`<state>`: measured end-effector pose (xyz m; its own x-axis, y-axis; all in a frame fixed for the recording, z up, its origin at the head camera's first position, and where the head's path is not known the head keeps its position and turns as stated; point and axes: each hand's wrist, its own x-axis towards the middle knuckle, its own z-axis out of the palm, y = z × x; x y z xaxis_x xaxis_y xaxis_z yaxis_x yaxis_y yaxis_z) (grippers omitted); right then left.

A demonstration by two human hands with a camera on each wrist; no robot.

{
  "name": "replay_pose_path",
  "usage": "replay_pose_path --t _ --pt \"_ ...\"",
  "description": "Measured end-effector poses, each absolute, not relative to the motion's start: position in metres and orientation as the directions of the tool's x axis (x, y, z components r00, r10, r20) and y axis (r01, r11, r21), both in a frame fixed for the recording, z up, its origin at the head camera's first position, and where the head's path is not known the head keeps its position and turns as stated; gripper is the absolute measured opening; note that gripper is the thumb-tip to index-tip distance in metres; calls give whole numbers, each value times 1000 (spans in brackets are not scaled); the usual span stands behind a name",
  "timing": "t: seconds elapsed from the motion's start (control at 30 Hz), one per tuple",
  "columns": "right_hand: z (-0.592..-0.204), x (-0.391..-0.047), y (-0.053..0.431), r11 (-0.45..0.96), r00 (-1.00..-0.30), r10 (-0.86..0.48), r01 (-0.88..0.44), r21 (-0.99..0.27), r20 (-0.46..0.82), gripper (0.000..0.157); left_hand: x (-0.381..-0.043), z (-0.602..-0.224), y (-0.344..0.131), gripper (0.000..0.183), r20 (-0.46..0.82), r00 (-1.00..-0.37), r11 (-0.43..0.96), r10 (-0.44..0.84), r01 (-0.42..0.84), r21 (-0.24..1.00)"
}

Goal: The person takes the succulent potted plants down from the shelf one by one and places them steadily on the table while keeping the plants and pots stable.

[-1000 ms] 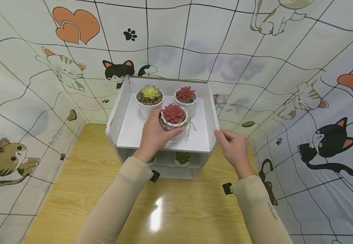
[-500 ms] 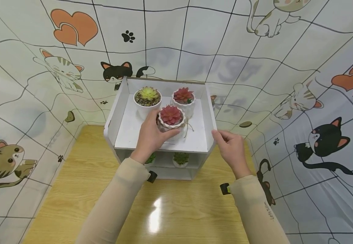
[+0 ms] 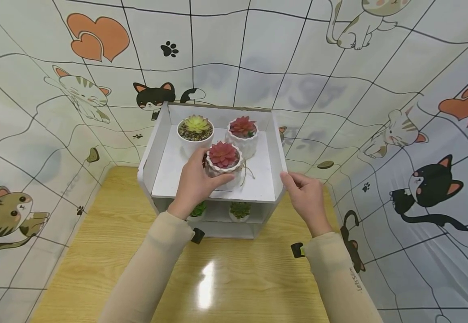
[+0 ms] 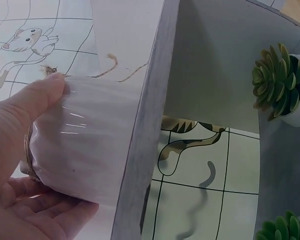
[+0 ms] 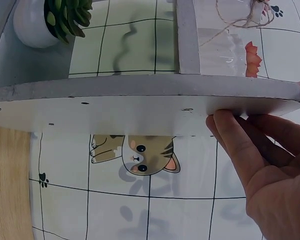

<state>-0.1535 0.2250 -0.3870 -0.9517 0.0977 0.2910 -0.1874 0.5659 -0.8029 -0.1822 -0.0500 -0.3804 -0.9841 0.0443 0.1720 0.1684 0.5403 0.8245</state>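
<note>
My left hand (image 3: 195, 179) grips a white scalloped pot (image 4: 85, 135) with a red succulent (image 3: 223, 154) and twine tied round its neck. Thumb and fingers wrap opposite sides of the pot, which stands near the front of the top shelf (image 3: 169, 179). Behind it are a yellow-green succulent in a round white pot (image 3: 194, 144) and a second red succulent (image 3: 242, 127) in a white pot. At the right, my right hand (image 3: 307, 197) pinches the front edge of the white shelf unit's side panel (image 5: 140, 90), fingers against its outer face.
Below, the lower shelf holds two green succulents in white pots, one on the left (image 3: 198, 209) and one on the right (image 3: 240, 211). The unit stands on a wooden table (image 3: 234, 278), against cat-printed cloth walls (image 3: 225, 45).
My left hand has shifted the front red succulent's pot slightly left and toward me. The right hand keeps its hold on the side panel. The head view has tilted a little.
</note>
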Motion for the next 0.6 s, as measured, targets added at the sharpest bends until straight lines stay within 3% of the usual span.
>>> replay_pose_path --t 0.6 --pt "-388 -153 225 569 -944 94 -209 -795 316 34 -171 -381 -61 84 162 -986 529 46 161 833"
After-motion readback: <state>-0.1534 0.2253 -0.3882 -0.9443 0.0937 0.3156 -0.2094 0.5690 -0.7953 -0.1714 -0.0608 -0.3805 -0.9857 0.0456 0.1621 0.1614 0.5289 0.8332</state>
